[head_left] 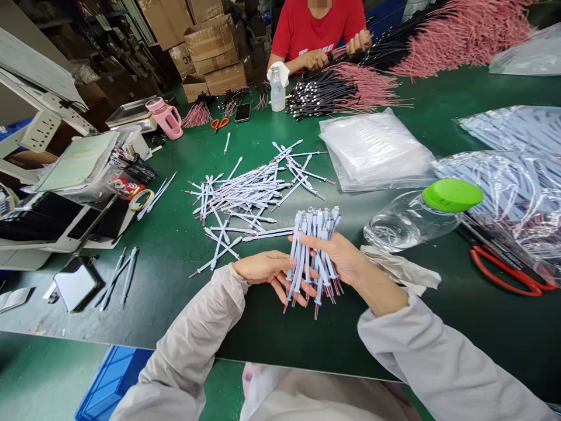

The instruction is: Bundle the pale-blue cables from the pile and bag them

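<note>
1. While loose white cables (249,190) lie piled on the green table (175,310), the left hand (263,268) holds the cable bundle's (299,260) left side, lower fingers loosely spread.
2. Between the 2 hands, the bundle stands near-upright, red wires down.
3. The right hand (344,257) clamps it.
4. Beyond lies 1 green-lidded bottle (397,225).

Workshop: heaped cables (254,188), stacked cartons (211,44)

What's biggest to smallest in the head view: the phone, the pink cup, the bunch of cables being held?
1. Bunch of cables (being nearer the camera helps it look big)
2. Pink cup
3. Phone
</note>
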Tool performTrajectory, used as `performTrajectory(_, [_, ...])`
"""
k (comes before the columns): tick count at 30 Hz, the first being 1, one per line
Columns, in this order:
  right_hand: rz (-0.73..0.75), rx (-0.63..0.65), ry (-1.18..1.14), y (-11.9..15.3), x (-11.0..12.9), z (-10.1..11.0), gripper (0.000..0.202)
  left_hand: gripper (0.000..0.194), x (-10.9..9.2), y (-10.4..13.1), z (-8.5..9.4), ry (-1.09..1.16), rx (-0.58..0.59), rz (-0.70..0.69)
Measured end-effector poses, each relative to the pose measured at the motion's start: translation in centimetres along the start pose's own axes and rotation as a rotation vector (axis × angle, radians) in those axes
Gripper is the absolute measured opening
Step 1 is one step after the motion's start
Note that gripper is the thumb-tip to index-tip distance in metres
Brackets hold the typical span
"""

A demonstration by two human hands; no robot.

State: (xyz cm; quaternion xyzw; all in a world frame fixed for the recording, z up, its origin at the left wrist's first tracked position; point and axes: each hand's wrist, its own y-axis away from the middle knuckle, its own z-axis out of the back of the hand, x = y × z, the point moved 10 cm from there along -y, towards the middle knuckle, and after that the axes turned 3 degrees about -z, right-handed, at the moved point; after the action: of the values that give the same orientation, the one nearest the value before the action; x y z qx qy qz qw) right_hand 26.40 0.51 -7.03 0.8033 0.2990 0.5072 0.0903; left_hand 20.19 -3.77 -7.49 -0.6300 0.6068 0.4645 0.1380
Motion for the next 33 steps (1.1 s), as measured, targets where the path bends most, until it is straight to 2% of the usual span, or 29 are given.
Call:
performTrajectory(3, [-0.005, 0.033, 0.042, 0.1, -0.1, -0.5, 0.036, 0.046, 0.1, -0.1, -0.1, -0.034, -0.009, 0.009])
performTrajectory(7, [-0.004, -0.059, 0.066, 0.1, 0.2, 0.4, 0.036, 0.045, -0.1, -0.3, -0.2, -0.152, -0.046, 0.007])
performTrajectory(16, [0.02, -0.258, 0.044, 0.5, 1.1, 3.0, 0.032, 0.024, -1.2, 0.3, 2.7, -0.309, -0.361, -0.058])
performTrajectory(23, [0.183, -0.445, -0.112, 0.7, 2.4, 5.3, 0.023, 0.034, -2.0, 0.8, 4.4, -0.187, -0.605, -0.136])
performTrajectory(28, [0.236, -0.47, -0.152, 0.8, 2.7, 5.4, 0.024, 0.026, -2.5, 1.0, 4.8, -0.117, -0.676, -0.202])
performTrajectory(33, [0.222, -0.48, -0.179, 0.9, 2.6, 5.5, 0.024, 0.015, -2.3, 0.9, 4.7, -0.107, -0.664, -0.177])
